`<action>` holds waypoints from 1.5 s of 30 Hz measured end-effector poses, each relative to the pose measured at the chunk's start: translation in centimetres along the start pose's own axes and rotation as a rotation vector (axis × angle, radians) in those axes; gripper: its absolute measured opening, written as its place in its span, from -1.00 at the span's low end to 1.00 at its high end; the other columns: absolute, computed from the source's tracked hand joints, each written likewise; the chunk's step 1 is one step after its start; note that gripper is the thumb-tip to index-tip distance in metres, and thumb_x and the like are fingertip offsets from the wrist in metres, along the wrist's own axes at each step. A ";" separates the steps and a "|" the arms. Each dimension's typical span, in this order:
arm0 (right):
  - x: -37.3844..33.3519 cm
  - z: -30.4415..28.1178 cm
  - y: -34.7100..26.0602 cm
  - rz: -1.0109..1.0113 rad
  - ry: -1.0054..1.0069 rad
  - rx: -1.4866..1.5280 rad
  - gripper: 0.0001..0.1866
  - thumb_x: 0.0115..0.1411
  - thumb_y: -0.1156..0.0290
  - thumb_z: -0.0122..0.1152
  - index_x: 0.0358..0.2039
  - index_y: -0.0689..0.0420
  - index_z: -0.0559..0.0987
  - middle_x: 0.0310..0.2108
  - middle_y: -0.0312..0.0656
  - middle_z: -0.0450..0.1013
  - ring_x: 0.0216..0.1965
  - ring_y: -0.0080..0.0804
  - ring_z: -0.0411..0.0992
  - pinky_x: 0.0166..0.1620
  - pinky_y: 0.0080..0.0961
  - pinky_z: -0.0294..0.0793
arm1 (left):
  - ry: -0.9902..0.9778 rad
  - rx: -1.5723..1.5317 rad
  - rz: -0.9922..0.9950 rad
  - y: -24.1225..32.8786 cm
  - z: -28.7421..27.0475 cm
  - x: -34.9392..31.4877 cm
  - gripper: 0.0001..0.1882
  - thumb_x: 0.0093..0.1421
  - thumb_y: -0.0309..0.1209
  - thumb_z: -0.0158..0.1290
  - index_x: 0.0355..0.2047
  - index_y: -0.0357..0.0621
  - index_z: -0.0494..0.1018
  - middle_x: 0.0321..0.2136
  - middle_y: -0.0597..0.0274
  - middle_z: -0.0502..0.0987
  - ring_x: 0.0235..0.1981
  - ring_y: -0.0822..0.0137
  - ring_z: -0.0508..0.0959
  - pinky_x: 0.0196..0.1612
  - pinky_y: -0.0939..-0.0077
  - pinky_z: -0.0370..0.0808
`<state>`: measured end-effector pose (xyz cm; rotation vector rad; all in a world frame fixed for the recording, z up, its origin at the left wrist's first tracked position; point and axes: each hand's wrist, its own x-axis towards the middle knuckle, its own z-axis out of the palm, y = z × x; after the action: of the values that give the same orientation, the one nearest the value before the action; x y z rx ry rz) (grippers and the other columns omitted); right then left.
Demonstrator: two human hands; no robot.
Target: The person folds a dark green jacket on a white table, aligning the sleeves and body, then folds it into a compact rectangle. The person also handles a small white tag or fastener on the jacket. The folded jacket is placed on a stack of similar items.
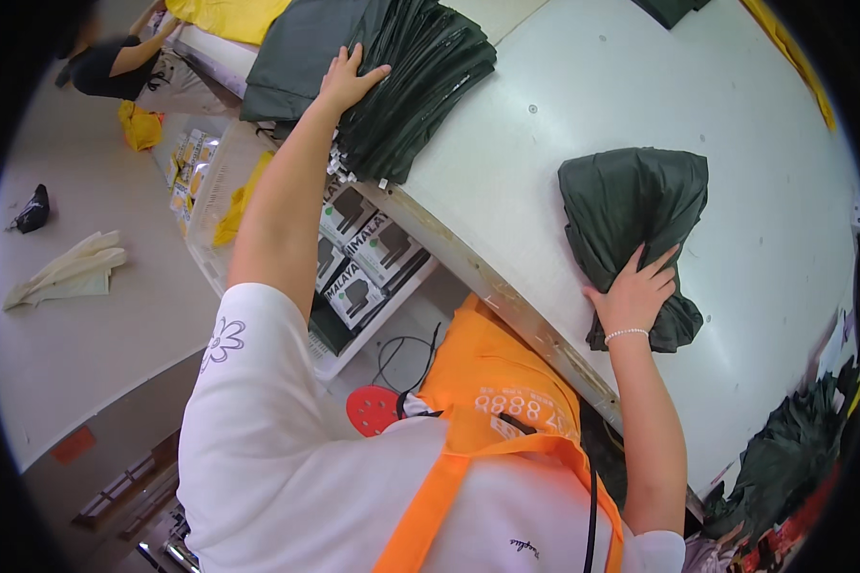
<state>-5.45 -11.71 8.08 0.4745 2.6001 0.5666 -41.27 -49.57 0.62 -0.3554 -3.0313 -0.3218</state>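
Note:
On the right side of the white table, a dark green bundle of thin, shiny fabric lies bunched and creased. My right hand rests on its near end with the fingers spread. At the far left, my left hand reaches out over a fanned stack of flat dark green fabric pieces, its fingers stretched out on top. Small white tags stick out from the stack's near corner. What lies beneath my palms is hidden.
The white table has a worn wooden edge facing me. Below it stands a white crate with printed boxes. A red round stool is by my apron. Dark fabric heaps at lower right. Another person works at upper left.

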 end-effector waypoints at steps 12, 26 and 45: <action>-1.5 3.6 11.0 -0.022 0.106 0.960 -0.30 -0.07 0.10 0.30 0.05 0.23 0.43 0.07 0.12 0.31 -0.04 -0.03 0.39 0.03 -0.30 0.37 | 0.232 -0.212 0.447 19.5 -8.7 -11.4 -0.61 0.19 -0.40 -0.03 0.05 -0.04 0.41 0.13 -0.07 0.30 0.07 -0.06 0.37 0.09 0.06 0.28; -21.3 11.3 24.2 0.523 0.210 1.639 -0.54 0.06 0.29 0.30 -0.12 0.38 0.46 -0.19 -0.08 0.50 -0.16 -0.37 0.42 -0.03 -0.49 0.34 | -0.333 -0.596 0.693 42.9 5.2 -31.3 -0.84 -0.01 -0.41 0.16 -0.43 -0.20 0.48 -0.36 0.06 0.46 -0.31 0.01 0.49 -0.26 0.22 0.44; -12.5 9.8 15.7 -0.272 -0.131 0.941 -0.30 -0.05 -0.12 0.22 0.09 -0.05 0.45 0.21 0.22 0.10 -0.04 0.07 0.40 0.04 -0.25 0.38 | -0.647 -1.018 0.638 38.5 -2.5 -21.4 -0.75 0.04 -0.59 0.04 -0.25 -0.19 0.57 -0.35 0.19 0.52 -0.32 0.30 0.50 -0.25 0.47 0.45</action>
<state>13.47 -0.30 11.44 0.3901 2.5938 -0.7905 -11.26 -18.19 8.68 -1.6737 -2.7040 -1.9516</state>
